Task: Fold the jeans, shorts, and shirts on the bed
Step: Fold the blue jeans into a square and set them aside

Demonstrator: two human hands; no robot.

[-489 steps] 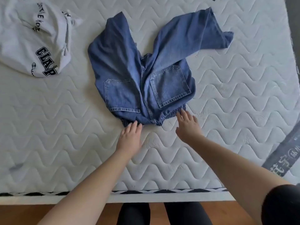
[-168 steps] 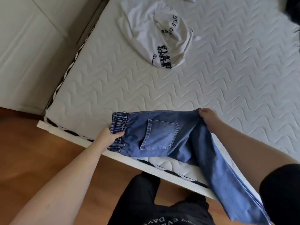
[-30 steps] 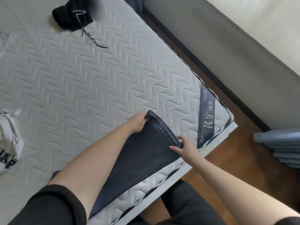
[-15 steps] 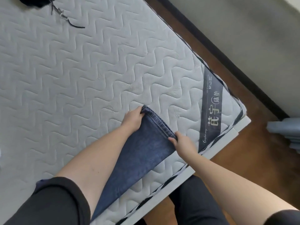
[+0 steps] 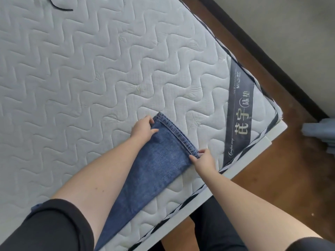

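The jeans (image 5: 159,160) are lying flat along the bed (image 5: 90,69) edge, hem pointing toward two o'clock. The left hand (image 5: 143,128) and right hand (image 5: 204,161) are each pinching a hem corner. Being soft, heavy denim, they are probably best gripped at those stitched corners.

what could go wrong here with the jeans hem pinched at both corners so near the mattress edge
The jeans lie close along the mattress edge, so the leg may slide off toward the floor. The left hand and right hand pinch only the hem corners, so the layers between could shift and fold crooked.
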